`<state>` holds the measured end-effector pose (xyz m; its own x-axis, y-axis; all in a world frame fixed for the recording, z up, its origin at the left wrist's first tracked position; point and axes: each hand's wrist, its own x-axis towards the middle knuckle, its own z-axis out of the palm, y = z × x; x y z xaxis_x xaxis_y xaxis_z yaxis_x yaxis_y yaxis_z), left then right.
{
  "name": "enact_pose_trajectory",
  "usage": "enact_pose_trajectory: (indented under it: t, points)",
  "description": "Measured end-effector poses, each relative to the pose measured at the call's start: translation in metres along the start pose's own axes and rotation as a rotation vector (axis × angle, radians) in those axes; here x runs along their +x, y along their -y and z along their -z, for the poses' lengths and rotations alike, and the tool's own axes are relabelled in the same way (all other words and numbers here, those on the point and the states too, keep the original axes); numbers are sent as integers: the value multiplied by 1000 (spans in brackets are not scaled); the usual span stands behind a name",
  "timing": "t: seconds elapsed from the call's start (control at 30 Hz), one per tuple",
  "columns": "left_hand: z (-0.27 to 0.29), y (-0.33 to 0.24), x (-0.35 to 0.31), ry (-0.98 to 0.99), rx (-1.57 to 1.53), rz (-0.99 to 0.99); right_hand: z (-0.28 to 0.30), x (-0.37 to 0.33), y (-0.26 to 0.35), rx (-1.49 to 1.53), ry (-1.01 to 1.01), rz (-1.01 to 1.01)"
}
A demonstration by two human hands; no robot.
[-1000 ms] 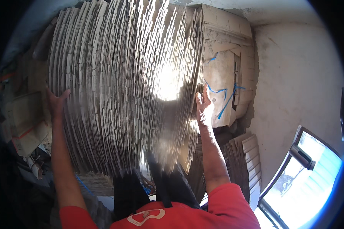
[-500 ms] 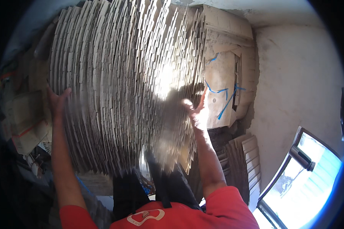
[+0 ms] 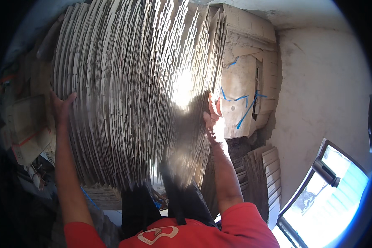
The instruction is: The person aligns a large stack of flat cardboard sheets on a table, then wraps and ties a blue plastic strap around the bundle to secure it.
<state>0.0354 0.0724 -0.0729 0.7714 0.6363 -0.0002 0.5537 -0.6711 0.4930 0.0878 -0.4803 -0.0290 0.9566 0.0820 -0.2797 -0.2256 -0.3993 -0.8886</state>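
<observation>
Against opposite sides of the cardboard stack (image 3: 124,95), both hands (image 3: 62,109) (image 3: 214,120) rest unclenched, thumbs apart, arms stretched forward.

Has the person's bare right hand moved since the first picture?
Yes: the bare right hand has shifted slightly left, away from the diagonal blue strap on the brown cardboard.
</observation>
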Motion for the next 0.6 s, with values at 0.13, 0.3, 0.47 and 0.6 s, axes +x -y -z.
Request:
enact_pose_trajectory:
  t: [0.13,0.3,0.47,0.6]
  points:
    - [4,5,-2,9,17,21,-24,2,40,-301,-59,-140]
    - [6,-7,0,15,64,20,-41,-1,38,-864,-135,-48]
    - [4,6,1,4,35,10,-28,0,35,-827,-75,-86]
    - [0,11,2,-3,40,5,-28,4,43,-879,-112,-151]
